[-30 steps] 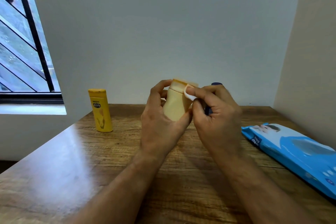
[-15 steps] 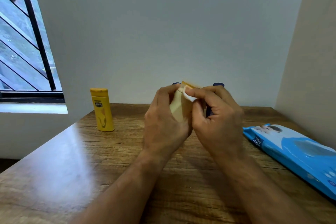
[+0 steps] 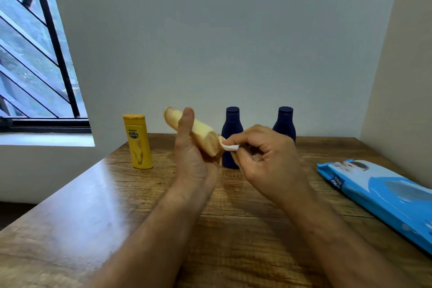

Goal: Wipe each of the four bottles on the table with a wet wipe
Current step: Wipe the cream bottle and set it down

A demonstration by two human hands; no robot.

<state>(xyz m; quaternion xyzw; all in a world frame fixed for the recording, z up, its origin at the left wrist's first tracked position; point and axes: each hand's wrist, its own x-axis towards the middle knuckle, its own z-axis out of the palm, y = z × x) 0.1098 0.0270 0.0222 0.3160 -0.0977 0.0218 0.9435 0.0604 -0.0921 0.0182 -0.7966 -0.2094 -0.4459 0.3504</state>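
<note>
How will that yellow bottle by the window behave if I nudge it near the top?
The yellow bottle stands upright, tall on a narrow base, so a nudge near its cap would probably tip it. Its flat-sided body looks unlikely to roll. The glossy table might let it slide if pushed low.

Glossy grained wood table point(image 3: 233, 229); smooth matt plastic bottles point(image 3: 138, 145); shiny plastic wipes pack point(image 3: 385, 196).

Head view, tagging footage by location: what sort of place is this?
Probably a room in a home: a wooden table set in a plain-walled corner, a black-barred window at left, and a blue wet-wipe pack beside toiletry-style bottles such as the yellow plastic bottle.
</note>
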